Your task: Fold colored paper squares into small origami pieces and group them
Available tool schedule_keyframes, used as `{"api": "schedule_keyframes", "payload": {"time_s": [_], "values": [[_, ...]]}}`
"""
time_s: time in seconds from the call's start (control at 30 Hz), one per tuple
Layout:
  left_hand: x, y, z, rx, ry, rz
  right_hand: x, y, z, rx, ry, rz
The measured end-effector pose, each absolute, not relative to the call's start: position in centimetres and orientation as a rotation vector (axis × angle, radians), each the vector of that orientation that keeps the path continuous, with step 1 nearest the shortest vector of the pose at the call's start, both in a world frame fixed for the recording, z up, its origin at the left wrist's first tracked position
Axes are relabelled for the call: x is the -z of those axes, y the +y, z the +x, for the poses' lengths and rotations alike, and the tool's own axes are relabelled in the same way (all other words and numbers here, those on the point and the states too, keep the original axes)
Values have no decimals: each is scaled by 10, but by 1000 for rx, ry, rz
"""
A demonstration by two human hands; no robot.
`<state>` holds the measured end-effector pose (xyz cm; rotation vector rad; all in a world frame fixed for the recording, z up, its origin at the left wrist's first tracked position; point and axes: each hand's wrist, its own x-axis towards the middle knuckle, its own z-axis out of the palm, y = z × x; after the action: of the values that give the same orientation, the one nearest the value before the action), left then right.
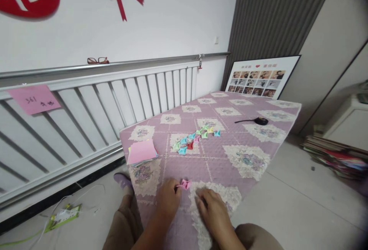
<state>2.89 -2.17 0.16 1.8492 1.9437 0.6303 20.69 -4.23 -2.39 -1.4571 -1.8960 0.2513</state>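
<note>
My left hand (169,197) is closed, with thumb and finger pinching one end of a small pink folded-paper figure (186,184) just above the tablecloth. To its right, my right hand (212,206) holds nothing; its fingers are loosely bent, with the thumb a little apart from them. Farther back, several small folded-paper figures (190,145) in green, blue, red, pink and yellow stand in a slanting group. A stack of coloured paper sheets (142,152), pink on top, lies by the table's left edge.
The table wears a purple patterned tablecloth (212,162). A black object with a strap (261,121) lies toward its right. Behind are a white radiator (155,93), glasses (98,60) on a pipe and a photo board (261,77). A power strip (63,217) sits on the floor.
</note>
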Motion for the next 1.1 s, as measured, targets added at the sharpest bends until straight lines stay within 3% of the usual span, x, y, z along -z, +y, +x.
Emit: {"api": "schedule_keyframes", "payload": {"time_s": [0.4, 0.7, 1.1], "values": [[7, 14, 56, -690, 1920, 1980, 24, 29, 220, -323, -1749, -1416], [10, 15, 57, -714, 1893, 1930, 23, 29, 219, -392, -1515, -1475], [11, 12, 57, -752, 1643, 1920, 20, 11, 211, -538, -1597, -1332]]}}
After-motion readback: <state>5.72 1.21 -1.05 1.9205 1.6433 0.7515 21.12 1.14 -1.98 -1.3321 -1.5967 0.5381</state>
